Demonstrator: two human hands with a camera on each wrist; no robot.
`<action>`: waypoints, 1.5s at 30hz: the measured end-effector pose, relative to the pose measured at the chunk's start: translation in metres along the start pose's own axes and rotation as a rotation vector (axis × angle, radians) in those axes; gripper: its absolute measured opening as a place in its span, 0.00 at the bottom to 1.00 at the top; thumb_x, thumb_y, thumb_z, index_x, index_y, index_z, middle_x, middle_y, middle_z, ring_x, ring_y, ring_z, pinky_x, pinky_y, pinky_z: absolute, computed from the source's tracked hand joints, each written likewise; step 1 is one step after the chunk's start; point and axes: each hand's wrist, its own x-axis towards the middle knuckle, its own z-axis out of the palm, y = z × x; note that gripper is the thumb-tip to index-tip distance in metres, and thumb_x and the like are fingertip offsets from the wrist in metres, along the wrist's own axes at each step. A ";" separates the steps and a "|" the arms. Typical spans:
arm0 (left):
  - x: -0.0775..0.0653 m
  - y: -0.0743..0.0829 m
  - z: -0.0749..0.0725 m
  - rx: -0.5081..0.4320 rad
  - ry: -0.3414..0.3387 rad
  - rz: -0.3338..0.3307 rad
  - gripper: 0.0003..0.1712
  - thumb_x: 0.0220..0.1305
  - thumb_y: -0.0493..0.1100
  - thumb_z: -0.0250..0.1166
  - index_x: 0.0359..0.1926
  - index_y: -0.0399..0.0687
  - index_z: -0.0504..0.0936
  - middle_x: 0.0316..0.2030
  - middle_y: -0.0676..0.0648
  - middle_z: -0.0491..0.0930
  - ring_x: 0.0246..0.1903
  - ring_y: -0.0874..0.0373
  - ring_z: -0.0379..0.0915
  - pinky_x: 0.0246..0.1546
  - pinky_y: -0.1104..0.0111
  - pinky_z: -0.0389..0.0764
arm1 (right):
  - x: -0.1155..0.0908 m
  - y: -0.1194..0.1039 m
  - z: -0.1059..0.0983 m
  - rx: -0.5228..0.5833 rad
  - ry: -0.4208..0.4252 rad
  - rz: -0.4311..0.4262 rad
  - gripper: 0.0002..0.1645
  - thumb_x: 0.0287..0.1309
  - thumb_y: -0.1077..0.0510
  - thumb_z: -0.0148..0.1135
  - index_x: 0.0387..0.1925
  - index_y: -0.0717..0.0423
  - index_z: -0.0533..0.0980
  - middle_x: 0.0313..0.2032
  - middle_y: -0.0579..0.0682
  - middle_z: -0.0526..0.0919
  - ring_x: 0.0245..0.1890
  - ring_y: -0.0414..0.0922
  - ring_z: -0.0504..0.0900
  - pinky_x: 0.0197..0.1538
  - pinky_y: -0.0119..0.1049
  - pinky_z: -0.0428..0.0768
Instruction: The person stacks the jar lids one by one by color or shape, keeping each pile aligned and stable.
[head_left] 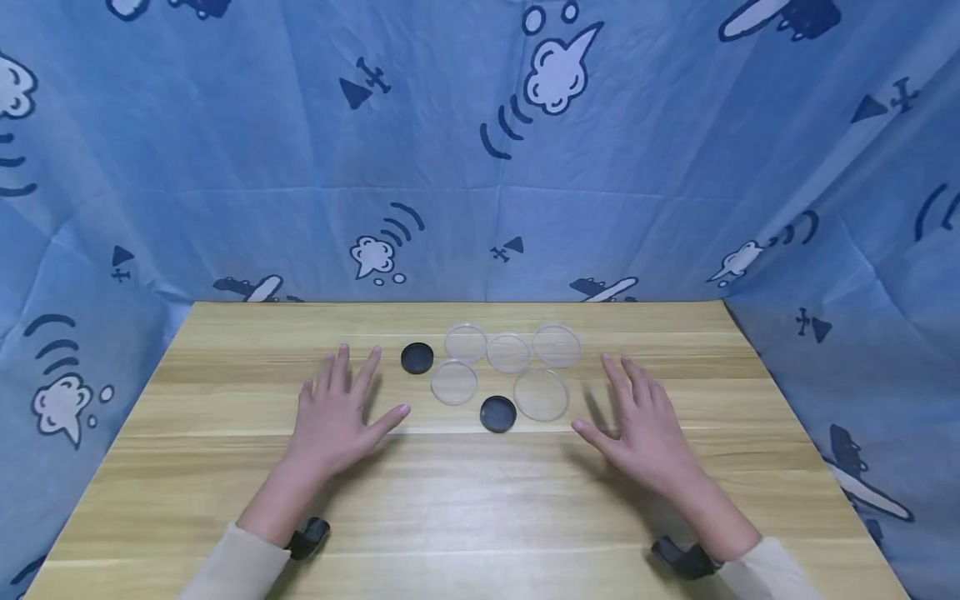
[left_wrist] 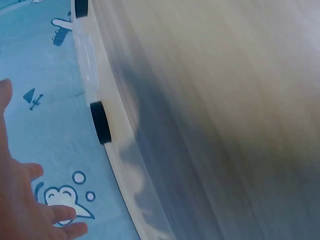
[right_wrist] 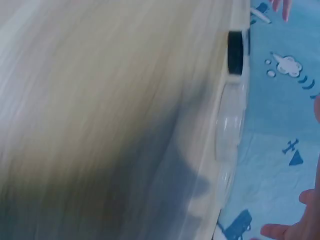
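Note:
Fingers spread, my left hand (head_left: 333, 425) hovers over the table's left half and holds nothing. Nearest to it is a black round disc (head_left: 417, 357), right of the fingertips. A second black disc (head_left: 498, 414) lies at the front of the group. Between and behind them sit several clear, shallow round dishes or lids, among them a front left clear dish (head_left: 453, 382) and a large clear dish (head_left: 541, 394). My right hand (head_left: 647, 433), also spread and holding nothing, is right of that large one. In the right wrist view, the clear pieces (right_wrist: 231, 120) show low, upright rims.
The wooden table (head_left: 480, 517) ends at the back against a blue printed curtain (head_left: 450, 150), which also hangs at both sides. Black wrist straps, a left strap (head_left: 309, 538) and a right strap (head_left: 684, 558), sit below the hands by light sleeves.

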 end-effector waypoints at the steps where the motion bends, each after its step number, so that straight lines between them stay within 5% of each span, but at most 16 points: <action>1: 0.001 0.002 0.000 -0.021 0.012 0.011 0.56 0.67 0.78 0.54 0.85 0.63 0.46 0.83 0.30 0.44 0.81 0.28 0.42 0.72 0.27 0.54 | 0.000 -0.002 0.001 0.033 0.003 -0.004 0.62 0.63 0.31 0.66 0.85 0.48 0.46 0.79 0.70 0.56 0.76 0.72 0.58 0.73 0.74 0.58; 10: 0.006 0.020 0.000 -0.164 0.063 0.061 0.53 0.68 0.73 0.60 0.84 0.60 0.52 0.79 0.32 0.56 0.77 0.30 0.57 0.69 0.33 0.67 | 0.007 -0.022 0.008 0.250 -0.018 -0.051 0.57 0.64 0.39 0.70 0.82 0.53 0.52 0.77 0.65 0.62 0.75 0.64 0.64 0.70 0.69 0.68; 17: 0.010 0.037 0.001 -0.315 0.074 0.084 0.51 0.66 0.71 0.65 0.82 0.63 0.56 0.71 0.39 0.67 0.71 0.40 0.67 0.63 0.41 0.77 | 0.010 -0.039 0.018 0.382 -0.011 -0.081 0.49 0.63 0.47 0.74 0.76 0.59 0.62 0.69 0.62 0.72 0.67 0.59 0.73 0.66 0.63 0.76; 23: 0.013 0.047 0.005 -0.427 0.049 0.096 0.49 0.66 0.66 0.68 0.81 0.58 0.61 0.67 0.39 0.70 0.64 0.44 0.72 0.65 0.45 0.77 | 0.011 -0.049 0.026 0.461 -0.019 -0.106 0.42 0.63 0.51 0.74 0.72 0.60 0.67 0.66 0.63 0.75 0.62 0.58 0.79 0.62 0.56 0.81; 33: 0.019 0.066 0.014 -0.516 -0.044 0.128 0.44 0.65 0.62 0.71 0.75 0.50 0.69 0.58 0.41 0.78 0.53 0.48 0.79 0.57 0.51 0.81 | 0.014 -0.067 0.036 0.501 -0.054 -0.164 0.35 0.60 0.56 0.76 0.64 0.66 0.73 0.56 0.61 0.82 0.56 0.53 0.83 0.60 0.49 0.84; 45: 0.027 0.079 0.028 -0.588 -0.123 0.304 0.33 0.66 0.45 0.73 0.68 0.39 0.74 0.49 0.39 0.81 0.44 0.52 0.78 0.49 0.63 0.83 | 0.016 -0.072 0.047 0.501 -0.104 -0.176 0.33 0.61 0.58 0.75 0.63 0.67 0.74 0.53 0.60 0.83 0.54 0.52 0.84 0.60 0.45 0.85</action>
